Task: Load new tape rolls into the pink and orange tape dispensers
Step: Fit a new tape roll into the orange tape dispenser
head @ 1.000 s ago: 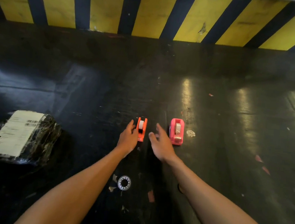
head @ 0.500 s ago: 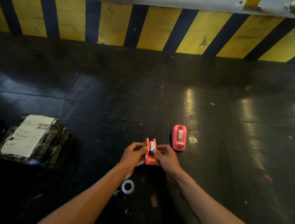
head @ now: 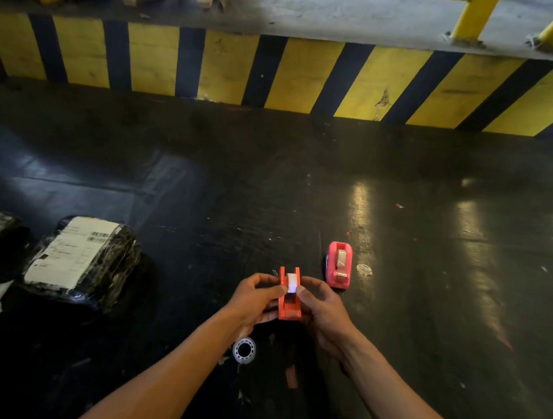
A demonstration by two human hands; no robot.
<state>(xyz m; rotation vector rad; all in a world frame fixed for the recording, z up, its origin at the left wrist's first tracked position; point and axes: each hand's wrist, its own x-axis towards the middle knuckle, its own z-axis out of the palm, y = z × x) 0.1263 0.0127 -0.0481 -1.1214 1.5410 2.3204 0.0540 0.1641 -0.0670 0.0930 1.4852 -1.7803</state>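
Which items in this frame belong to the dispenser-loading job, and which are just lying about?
Job items:
orange tape dispenser, held by left hand and right hand
pink tape dispenser
clear tape roll

Lying about:
wrapped labelled parcels
floor scraps

Left hand (head: 255, 298) and right hand (head: 322, 307) pinch inward, forearms extended.

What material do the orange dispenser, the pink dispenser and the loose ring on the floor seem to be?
Orange dispenser: probably moulded plastic, with flat even colour and thin walls. Pink dispenser: likely plastic too, slightly glossy, with rounded edges. Loose ring: looks like clear tape or clear plastic, translucent and whitish; which one is hard to tell.
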